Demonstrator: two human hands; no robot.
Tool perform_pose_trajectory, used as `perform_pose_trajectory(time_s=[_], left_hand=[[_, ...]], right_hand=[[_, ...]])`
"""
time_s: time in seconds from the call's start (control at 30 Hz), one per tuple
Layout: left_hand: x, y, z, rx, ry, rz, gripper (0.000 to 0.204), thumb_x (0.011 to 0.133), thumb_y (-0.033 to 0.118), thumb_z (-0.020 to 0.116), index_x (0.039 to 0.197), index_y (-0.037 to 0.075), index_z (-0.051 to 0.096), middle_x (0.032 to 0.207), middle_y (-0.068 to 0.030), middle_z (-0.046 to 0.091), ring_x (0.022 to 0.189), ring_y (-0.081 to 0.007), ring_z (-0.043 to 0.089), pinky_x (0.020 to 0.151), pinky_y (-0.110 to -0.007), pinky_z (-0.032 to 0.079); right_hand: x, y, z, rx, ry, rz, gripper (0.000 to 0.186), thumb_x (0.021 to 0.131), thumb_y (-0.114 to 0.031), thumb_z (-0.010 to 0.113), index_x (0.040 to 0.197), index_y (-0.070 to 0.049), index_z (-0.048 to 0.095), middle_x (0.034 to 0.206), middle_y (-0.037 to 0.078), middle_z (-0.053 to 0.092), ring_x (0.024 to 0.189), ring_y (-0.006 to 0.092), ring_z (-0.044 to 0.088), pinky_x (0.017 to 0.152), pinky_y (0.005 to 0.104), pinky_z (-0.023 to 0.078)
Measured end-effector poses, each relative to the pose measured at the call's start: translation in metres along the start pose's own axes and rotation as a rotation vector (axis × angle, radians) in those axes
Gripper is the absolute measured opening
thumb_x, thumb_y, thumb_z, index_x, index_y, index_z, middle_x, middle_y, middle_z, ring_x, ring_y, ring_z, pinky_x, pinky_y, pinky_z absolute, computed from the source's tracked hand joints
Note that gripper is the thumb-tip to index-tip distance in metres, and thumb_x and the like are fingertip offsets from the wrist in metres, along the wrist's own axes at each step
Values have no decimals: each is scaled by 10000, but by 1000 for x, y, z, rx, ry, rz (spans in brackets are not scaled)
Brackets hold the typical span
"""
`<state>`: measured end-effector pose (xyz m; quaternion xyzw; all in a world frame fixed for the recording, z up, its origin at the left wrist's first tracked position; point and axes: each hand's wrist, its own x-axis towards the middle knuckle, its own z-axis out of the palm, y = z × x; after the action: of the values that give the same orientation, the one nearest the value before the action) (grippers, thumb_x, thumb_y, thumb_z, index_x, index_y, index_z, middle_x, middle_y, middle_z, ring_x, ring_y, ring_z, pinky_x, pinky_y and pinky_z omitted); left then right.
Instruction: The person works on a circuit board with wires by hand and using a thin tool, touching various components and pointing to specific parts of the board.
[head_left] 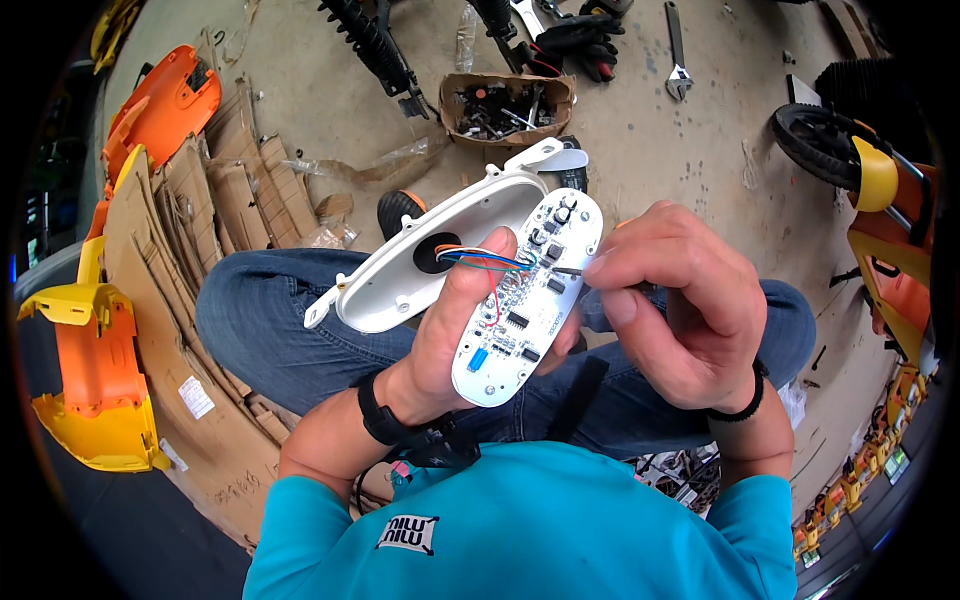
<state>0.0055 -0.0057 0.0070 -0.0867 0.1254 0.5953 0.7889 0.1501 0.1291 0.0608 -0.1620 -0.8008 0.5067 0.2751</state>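
Note:
My left hand (450, 335) grips a long oval white circuit board (540, 315) by its edges, face up. Black chips, a blue part and small components dot the board. A bundle of coloured wires (475, 256) runs from it into an open white plastic housing (375, 298), which rests behind it over my lap. My right hand (685, 305) is closed in a pinch at the board's right edge. A thin dark-tipped tool (568, 271) juts from its fingers onto the board; the fingers mostly hide its body, so its kind is unclear.
A cardboard box of small hardware (508, 108) stands ahead on the floor. Beyond lie an adjustable wrench (677, 60) and dark gloves (580, 45). Flattened cardboard (150, 270) and orange-yellow shells (95, 350) are at left; a wheel (815, 145) and more orange-yellow parts are at right.

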Motion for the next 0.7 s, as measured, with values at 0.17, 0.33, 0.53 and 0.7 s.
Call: perform_pose_trajectory(time_s=[0.17,0.33,0.53,0.7], left_hand=[[1,0,-2,18,-22,1,625,984,596,345,1257,75,558,889,-118,682,717,-175,629,596,-274,484],[1,0,-2,31,-35,5,630,985,599,343,1263,75,557,889,-115,683,700,-166,623,589,-270,479],[1,1,-3,14,-38,-11,629,976,602,375,1265,75,558,906,-115,687,734,-172,646,611,-269,496],[0,1,-3,16,-19,-16,632,970,608,385,1259,74,562,904,-111,687,733,-173,646,615,-273,500]], right_hand=[[0,-1,-1,4,-15,20,206,766,72,648,960,4,667,894,118,668,776,217,636,638,284,502],[-3,-2,-1,30,-32,57,180,789,60,615,962,24,649,914,134,655,794,217,608,699,297,462],[-3,-3,-1,31,-32,73,181,788,62,614,961,23,651,904,130,650,790,211,602,703,298,459],[-3,-4,-1,19,-38,73,175,797,53,617,965,26,652,904,130,648,789,208,602,700,293,458]])
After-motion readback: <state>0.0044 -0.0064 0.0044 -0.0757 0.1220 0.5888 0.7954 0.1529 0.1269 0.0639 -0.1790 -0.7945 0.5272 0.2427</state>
